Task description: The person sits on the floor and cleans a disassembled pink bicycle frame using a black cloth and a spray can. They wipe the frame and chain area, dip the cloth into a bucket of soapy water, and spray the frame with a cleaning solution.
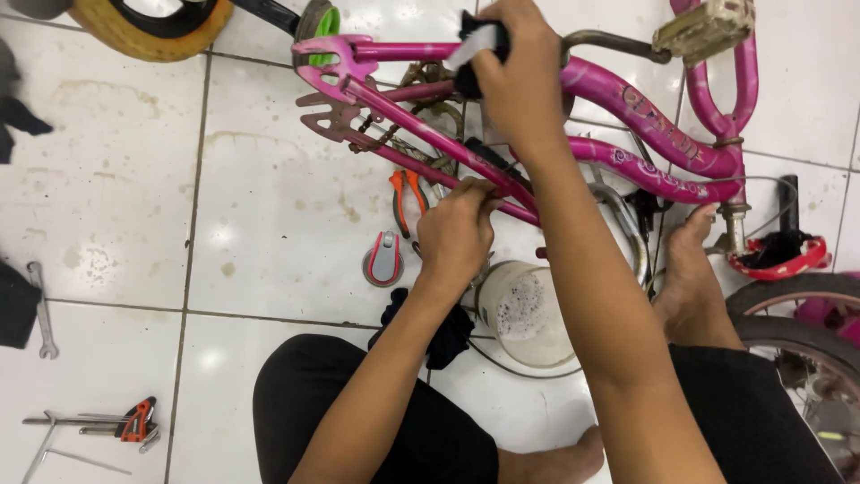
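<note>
A small pink bicycle frame (627,99) lies upside down on the white tiled floor, with a rusty chain (421,125) near its rear fork. My right hand (515,76) is closed on a dark rag and a pale tool at the frame's upper tube. Lower down, my left hand (457,233) grips the lower pink stay. A worn pedal (703,27) sticks up at the top right. I sit on the floor with my legs on either side of the frame.
Orange-handled pliers (408,193) and a grey-and-red reflector (383,260) lie left of my left hand. A white tub (528,314) stands beside a dark cloth (448,336). A spanner (40,309) and small tools (116,423) lie at left. Wheels at top left (148,27) and bottom right (797,332).
</note>
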